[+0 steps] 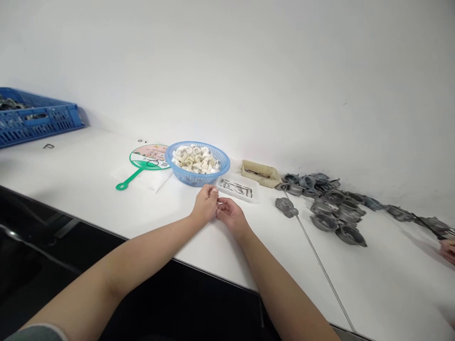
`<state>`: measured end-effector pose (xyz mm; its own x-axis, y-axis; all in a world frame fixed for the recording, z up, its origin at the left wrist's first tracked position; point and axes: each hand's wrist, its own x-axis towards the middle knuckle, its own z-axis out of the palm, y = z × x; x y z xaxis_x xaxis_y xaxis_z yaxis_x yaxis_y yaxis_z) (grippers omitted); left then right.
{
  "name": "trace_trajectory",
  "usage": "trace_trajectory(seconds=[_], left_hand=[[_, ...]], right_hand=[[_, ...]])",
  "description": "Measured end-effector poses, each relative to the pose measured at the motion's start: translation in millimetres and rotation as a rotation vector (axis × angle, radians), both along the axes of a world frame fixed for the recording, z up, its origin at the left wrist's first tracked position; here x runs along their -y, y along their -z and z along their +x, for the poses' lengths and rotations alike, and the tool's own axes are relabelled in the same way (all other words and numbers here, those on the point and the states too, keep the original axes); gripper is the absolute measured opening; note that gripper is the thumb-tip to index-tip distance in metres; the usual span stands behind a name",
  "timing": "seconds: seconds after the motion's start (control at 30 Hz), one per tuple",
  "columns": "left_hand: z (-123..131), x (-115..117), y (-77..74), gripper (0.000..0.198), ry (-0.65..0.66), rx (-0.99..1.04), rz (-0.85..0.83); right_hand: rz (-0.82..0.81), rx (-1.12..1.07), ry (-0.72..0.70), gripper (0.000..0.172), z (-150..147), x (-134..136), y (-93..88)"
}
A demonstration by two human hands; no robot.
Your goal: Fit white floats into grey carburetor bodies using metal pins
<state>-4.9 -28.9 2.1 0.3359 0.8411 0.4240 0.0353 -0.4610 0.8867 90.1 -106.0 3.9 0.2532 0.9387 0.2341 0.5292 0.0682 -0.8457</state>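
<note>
Bare forearms (117, 270) were extended over a white table (88, 161), left hand (204, 206) and right hand (232, 217) were loosely curled, fingertips close together, any hold could not be told, a white tray (237, 176) was placed just beyond, beside a blue basket (195, 177)

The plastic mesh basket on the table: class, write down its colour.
The plastic mesh basket is bright blue, seen best in the head view.

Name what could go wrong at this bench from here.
The left hand sits close to a shallow white plastic tray of dark metal pieces and a blue plastic mesh basket heaped with white rings, so a careless move could knock either and spill it. A long thin metal rod lies loose on the white table beside grey cast-metal housings, and could possibly get snagged or rolled.
</note>
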Motion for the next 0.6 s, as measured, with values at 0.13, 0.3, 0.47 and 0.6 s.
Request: trace_trajectory(seconds=[0.13, 0.3, 0.47, 0.6], left_hand=[[2.3, -7.1, 12.9, 0.018, -0.016, 0.014, -0.069], [-5.7, -11.1, 15.1, 0.023, -0.022, -0.038, -0.087], [-9.3, -9.2, 10.3, 0.025, -0.009, -0.139, -0.011], [-13.5, -8.3, 8.0, 0.025, 0.008, -0.223, 0.024]], right_hand=[[0.003, 0.139, -0.072, 0.028, -7.5, -2.4, 5.4], [0.015, 0.367, 0.005, 0.003, -17.6, -5.0, 6.2], [-0.005, 0.505, 0.074, 0.005, -22.1, -8.8, 7.9], [-0.043, 0.571, 0.140, 0.010, -27.7, -10.5, 9.8]])
